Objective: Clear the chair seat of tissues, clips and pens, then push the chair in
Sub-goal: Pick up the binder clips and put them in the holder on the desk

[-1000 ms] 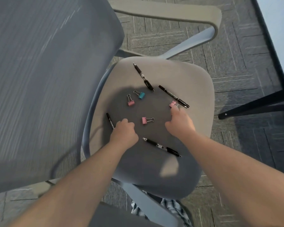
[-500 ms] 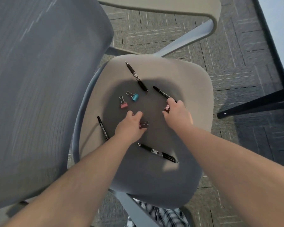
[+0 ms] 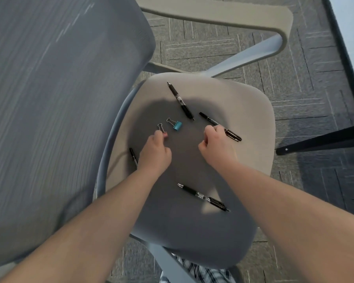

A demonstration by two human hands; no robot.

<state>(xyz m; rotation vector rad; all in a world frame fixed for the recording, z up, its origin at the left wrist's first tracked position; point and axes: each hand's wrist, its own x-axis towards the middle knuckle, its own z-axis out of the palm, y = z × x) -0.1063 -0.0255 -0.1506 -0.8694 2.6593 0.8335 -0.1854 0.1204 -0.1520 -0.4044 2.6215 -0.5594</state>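
The grey chair seat (image 3: 245,111) holds several black pens: one at the back (image 3: 180,101), one at the right (image 3: 232,135), one at the front (image 3: 202,197), and one at the left edge (image 3: 132,156), half hidden by my wrist. A blue binder clip (image 3: 177,126) lies in the middle. My left hand (image 3: 155,154) pinches a pink binder clip (image 3: 162,130) just left of the blue one. My right hand (image 3: 217,148) is curled into a fist over the right pen; the pink clip it took is hidden inside.
The mesh backrest (image 3: 59,99) fills the left side. An armrest (image 3: 213,15) arches over the far side of the seat. A black table leg (image 3: 325,139) crosses the carpet (image 3: 294,68) at the right. Plaid fabric (image 3: 202,271) shows below the seat's front edge.
The two pink clips in the middle and at the right of the seat are gone into my hands. My left hand moved back-left onto the third pink clip. My right fist closed.
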